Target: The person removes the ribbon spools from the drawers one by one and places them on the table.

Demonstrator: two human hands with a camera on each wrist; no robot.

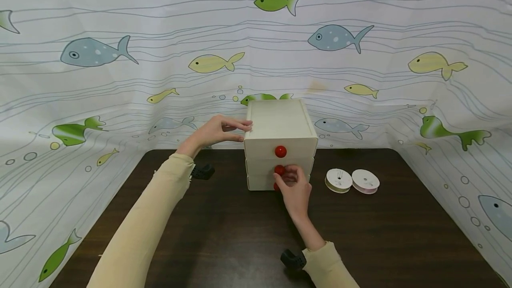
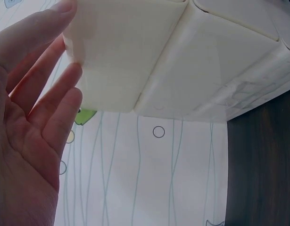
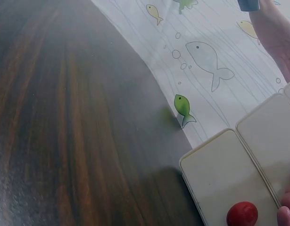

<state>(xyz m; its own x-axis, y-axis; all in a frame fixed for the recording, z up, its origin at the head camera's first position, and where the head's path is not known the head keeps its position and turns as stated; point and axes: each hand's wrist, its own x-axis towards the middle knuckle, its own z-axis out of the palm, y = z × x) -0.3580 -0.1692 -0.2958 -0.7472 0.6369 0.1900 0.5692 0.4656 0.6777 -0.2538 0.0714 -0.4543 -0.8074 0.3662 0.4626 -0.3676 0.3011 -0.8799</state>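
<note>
A cream-coloured chest of three stacked drawers [image 1: 259,150] stands at the back of the table, its fronts flush, each with a round red knob. My right hand [image 1: 296,192] is at the middle knob [image 1: 279,170], thumb and fingers pinching it. Below, the bottom knob [image 3: 242,214] shows fully in the right wrist view, while in the head view it is partly hidden by the hand. My left hand [image 1: 222,129] lies at the chest's upper left edge with fingers extended; the left wrist view has the fingertips [image 2: 75,70] against the chest's side.
Two white ribbon spools [image 1: 338,180] lie side by side on the dark wooden table [image 1: 240,234], right of the chest. Behind and around the table hangs a white sheet [image 1: 160,30] printed with fish. The top knob [image 1: 281,151] is uncovered.
</note>
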